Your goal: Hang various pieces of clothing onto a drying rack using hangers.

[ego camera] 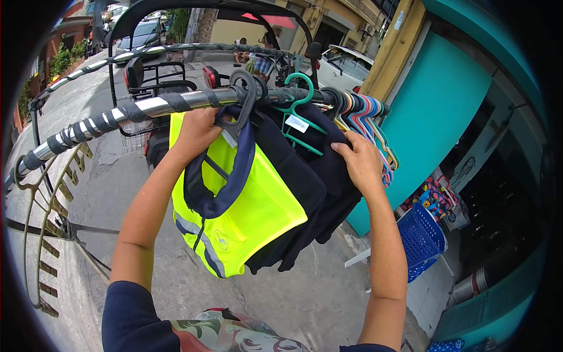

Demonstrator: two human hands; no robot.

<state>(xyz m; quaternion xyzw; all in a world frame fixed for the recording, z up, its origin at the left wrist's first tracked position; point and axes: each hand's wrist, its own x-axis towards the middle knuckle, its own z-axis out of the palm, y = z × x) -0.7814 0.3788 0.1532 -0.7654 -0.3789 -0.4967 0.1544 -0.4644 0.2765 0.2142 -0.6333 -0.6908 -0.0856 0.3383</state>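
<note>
A neon yellow shirt with a navy collar [237, 198] hangs on a black plastic hanger [244, 101] from a metal rail wrapped in black tape [154, 105]. My left hand [198, 132] grips it near the collar and the hanger's shoulder, just under the rail; its fingertips are partly hidden. Beside it hang dark garments [292, 176], and a green plastic hanger [300, 103] with a small tag bearing writing is among them. My right hand [361, 160] pinches the shoulder of the rightmost dark garment between thumb and fingers.
Many coloured hangers [367, 114] crowd the rail's right end. A clip hanger [55, 207] hangs at the left. A blue plastic basket [420, 237] stands at the right by a teal door panel [435, 110]. Beyond the rail are a tricycle frame, parked cars [345, 70] and people.
</note>
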